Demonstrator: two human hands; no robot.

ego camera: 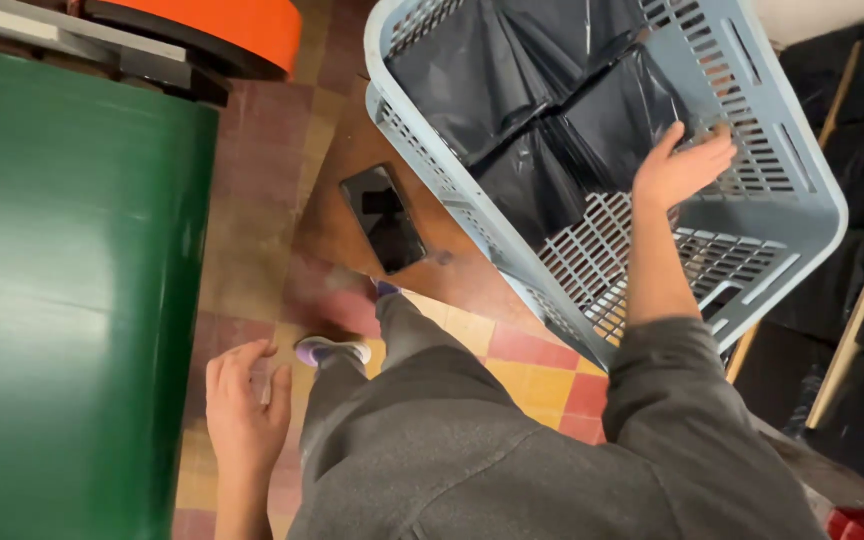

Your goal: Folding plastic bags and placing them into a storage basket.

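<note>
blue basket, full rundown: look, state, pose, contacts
The basket is pale blue-grey, plastic by the look, rectangular with rounded corners, slotted walls, a grid floor and a handle cut-out in the near wall. It sits skewed in the picture on a brown wooden surface, beside a dark phone. Black plastic bags fill its far half; the near floor is bare. The right hand reaches in, fingers on the inner wall by a bag. The left hand hangs apart.
</note>
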